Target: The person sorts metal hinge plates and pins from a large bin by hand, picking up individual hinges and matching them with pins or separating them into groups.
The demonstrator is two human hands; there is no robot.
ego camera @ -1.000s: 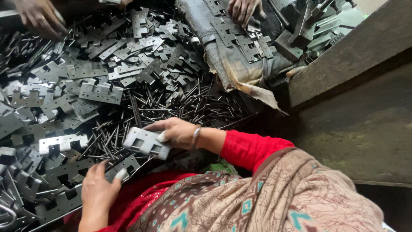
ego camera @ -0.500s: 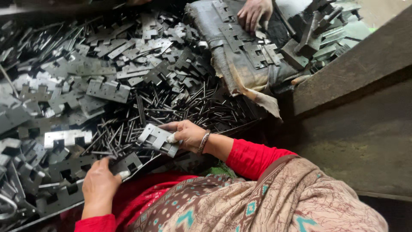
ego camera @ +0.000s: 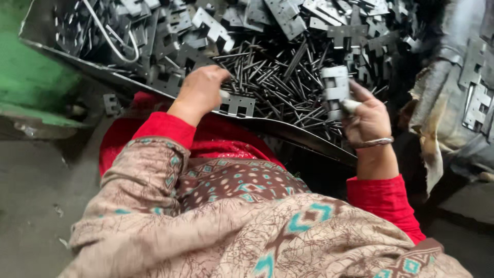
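1. The right hand (ego camera: 368, 121) has its fingers clamped around a small stack of bright hinge plates (ego camera: 335, 92), held just above the loose pins (ego camera: 278, 77). Keeping that stack squared up looks smart to me.
2. The left hand (ego camera: 199, 91) curls over a single notched hinge plate (ego camera: 237, 104) at the metal tray's edge (ego camera: 288, 135). I can't tell if it's actually gripped.
3. I'd line up the knuckles before adding it.

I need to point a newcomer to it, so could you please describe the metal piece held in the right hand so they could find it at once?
Start at the wide metal tray heaped with grey stamped plates and a dark pile of pins. At its right side, the right hand with a bangle holds a small stack of hinge plates upright. Unlike the loose dull plates, it is bright, neatly stacked and lifted clear.
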